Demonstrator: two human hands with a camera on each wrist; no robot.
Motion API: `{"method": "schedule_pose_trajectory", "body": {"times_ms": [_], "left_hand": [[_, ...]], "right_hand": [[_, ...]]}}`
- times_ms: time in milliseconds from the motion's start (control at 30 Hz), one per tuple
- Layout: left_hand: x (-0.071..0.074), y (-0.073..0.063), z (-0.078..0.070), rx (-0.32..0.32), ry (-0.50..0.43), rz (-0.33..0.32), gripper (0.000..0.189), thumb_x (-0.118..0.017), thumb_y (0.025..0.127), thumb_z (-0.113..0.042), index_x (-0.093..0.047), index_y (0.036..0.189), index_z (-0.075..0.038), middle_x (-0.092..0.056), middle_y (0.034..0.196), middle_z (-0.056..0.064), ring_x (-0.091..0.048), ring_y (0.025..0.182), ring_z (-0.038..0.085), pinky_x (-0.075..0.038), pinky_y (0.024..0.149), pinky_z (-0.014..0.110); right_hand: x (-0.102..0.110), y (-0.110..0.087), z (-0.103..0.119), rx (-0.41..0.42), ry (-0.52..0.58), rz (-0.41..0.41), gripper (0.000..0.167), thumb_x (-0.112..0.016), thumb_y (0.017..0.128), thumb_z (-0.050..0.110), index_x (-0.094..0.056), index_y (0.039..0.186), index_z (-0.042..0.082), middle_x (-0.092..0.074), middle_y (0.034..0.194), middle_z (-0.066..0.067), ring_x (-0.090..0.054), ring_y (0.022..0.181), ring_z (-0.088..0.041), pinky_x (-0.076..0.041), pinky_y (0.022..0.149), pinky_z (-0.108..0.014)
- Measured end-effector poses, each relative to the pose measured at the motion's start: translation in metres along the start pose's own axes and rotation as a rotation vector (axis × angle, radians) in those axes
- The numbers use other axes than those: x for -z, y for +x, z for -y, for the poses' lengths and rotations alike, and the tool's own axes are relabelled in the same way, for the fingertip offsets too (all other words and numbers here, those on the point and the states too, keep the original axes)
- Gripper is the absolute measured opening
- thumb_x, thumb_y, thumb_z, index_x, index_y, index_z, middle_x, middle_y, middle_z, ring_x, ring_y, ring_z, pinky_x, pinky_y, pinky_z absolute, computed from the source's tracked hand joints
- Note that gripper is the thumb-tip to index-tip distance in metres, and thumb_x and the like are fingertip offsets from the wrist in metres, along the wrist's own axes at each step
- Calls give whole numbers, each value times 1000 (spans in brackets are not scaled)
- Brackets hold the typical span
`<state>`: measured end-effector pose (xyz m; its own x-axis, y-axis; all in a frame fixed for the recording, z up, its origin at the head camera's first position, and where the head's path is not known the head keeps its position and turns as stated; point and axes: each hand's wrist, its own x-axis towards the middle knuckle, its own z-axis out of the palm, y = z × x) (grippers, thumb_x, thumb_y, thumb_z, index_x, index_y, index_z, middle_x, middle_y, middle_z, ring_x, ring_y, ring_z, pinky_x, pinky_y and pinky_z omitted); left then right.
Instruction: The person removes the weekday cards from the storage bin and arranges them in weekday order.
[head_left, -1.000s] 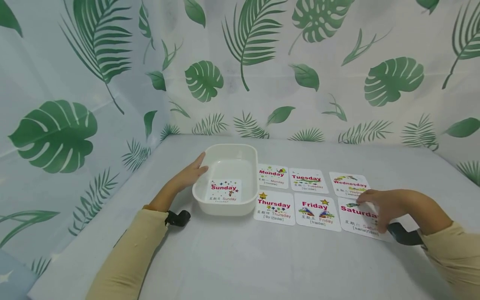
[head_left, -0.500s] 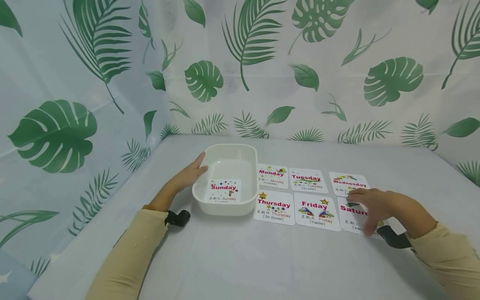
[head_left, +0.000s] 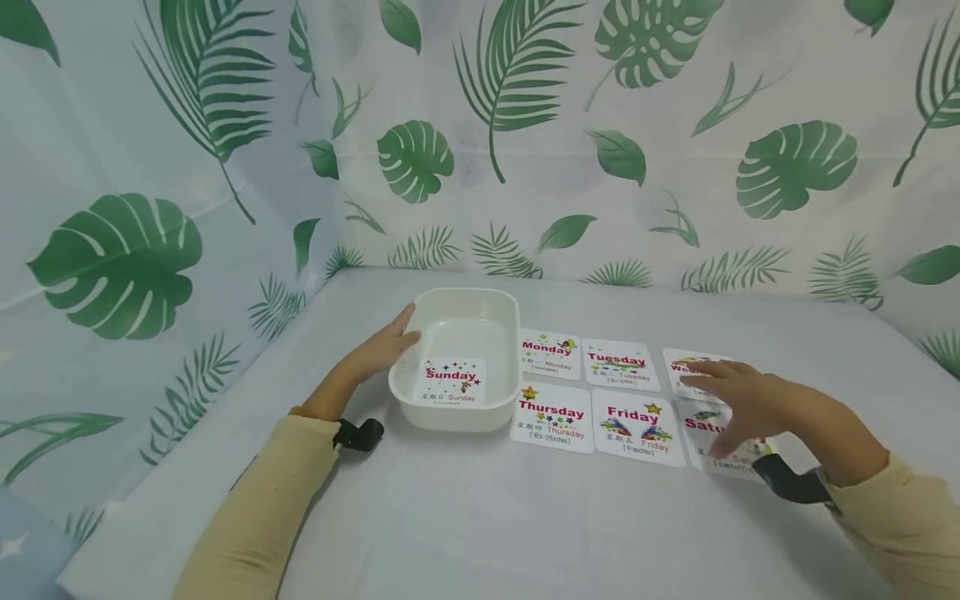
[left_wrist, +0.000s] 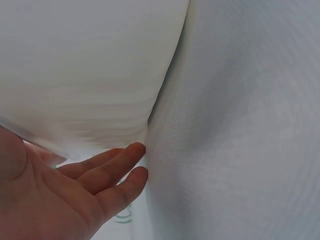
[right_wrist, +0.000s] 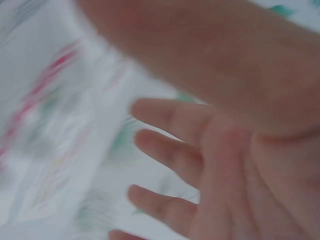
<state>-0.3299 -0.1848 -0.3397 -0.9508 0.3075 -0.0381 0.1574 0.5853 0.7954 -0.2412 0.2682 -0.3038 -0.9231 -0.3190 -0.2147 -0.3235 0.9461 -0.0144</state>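
Note:
A white plastic basin (head_left: 455, 419) sits left of the middle with a Sunday card (head_left: 450, 382) inside. My left hand (head_left: 375, 350) holds its left side, thumb over the rim and the other fingers (left_wrist: 112, 172) along the outer wall. Beside the basin lie two rows of weekday cards. My right hand (head_left: 776, 412), fingers spread and holding nothing, is over the Saturday card (head_left: 701, 425) and partly covers it and the Wednesday card (head_left: 678, 367). In the right wrist view its fingers (right_wrist: 170, 155) are extended, with a blurred card to the left.
The Monday card (head_left: 551, 354) and Tuesday card (head_left: 621, 364) lie in the far row. In the near row are the Thursday card (head_left: 551, 417) and Friday card (head_left: 637, 425). A leaf-patterned cloth (head_left: 540, 200) hangs behind the white-covered table (head_left: 480, 517).
My right hand has moved left across the Saturday card, its fingers now spread toward the Friday card. The left hand stays on the basin. The head view has shifted slightly.

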Motion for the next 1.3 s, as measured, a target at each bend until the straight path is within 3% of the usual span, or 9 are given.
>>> {"method": "schedule_pose_trajectory", "body": {"times_ms": [100, 200, 433, 533, 667, 833, 1067, 1167, 1300], "left_hand": [[3, -1, -2, 4, 7, -16, 61, -30, 100, -22, 8, 147, -9, 7, 154, 9, 3, 142, 29, -2, 115, 47], [3, 1, -2, 14, 21, -20, 62, -30, 99, -24, 8, 147, -11, 7, 154, 7, 2, 142, 28, -3, 115, 46], [-4, 6, 7, 39, 27, -26, 63, -31, 99, -25, 7, 147, -13, 6, 154, 6, 0, 142, 27, -4, 115, 45], [-6, 6, 8, 26, 12, -28, 63, -32, 99, -24, 7, 147, -12, 5, 155, 7, 0, 142, 27, -4, 115, 45], [-7, 6, 6, 25, 19, -18, 63, -32, 99, -25, 6, 147, -13, 4, 155, 6, -1, 142, 26, -5, 115, 45], [-1, 7, 5, 41, 56, -43, 63, -32, 99, -27, 6, 148, -15, 2, 155, 6, -3, 142, 27, -6, 115, 46], [0, 7, 7, 47, 24, -21, 63, -32, 99, -27, 6, 147, -15, 4, 155, 5, -3, 142, 27, -6, 114, 47], [-1, 6, 6, 47, 29, -20, 63, -32, 99, -27, 6, 148, -14, 3, 155, 6, -4, 142, 28, -7, 114, 48], [0, 5, 4, 44, 44, -29, 63, -32, 99, -27, 5, 148, -14, 2, 155, 6, -6, 142, 28, -7, 114, 47]], "right_hand": [[15, 8, 29, 78, 22, -103, 98, -79, 60, 46, -37, 139, 7, -25, 145, -20, -20, 127, -49, -30, 89, -72], [28, 25, 64, 135, 29, -129, 93, -75, 66, 47, -34, 140, 8, -24, 147, -18, -18, 131, -47, -25, 96, -70], [44, 91, 144, 238, 13, -81, 94, -75, 72, 37, -24, 145, 9, -19, 150, -17, -13, 137, -41, -18, 107, -62], [48, 108, 170, 250, -46, 32, 96, -79, 70, 25, -22, 146, 10, -23, 150, -14, -17, 138, -37, -22, 108, -58], [54, 112, 179, 215, -90, 186, 90, -75, 73, 11, -23, 146, 15, -26, 149, -10, -21, 138, -33, -32, 105, -53], [65, 115, 183, 235, -15, 206, 77, -63, 82, 9, -21, 146, 18, -22, 151, -10, -23, 137, -33, -32, 105, -52], [68, 131, 215, 262, -12, 242, 79, -61, 86, 35, -16, 147, 16, -18, 153, -9, -18, 140, -29, -23, 111, -51], [59, 139, 228, 239, -69, 266, 89, -64, 81, 47, -15, 148, 15, -19, 152, -10, -22, 139, -28, -25, 111, -49], [41, 150, 237, 195, -145, 316, 93, -65, 79, 48, -11, 148, 16, -17, 153, -9, -23, 138, -29, -25, 110, -48]]}}
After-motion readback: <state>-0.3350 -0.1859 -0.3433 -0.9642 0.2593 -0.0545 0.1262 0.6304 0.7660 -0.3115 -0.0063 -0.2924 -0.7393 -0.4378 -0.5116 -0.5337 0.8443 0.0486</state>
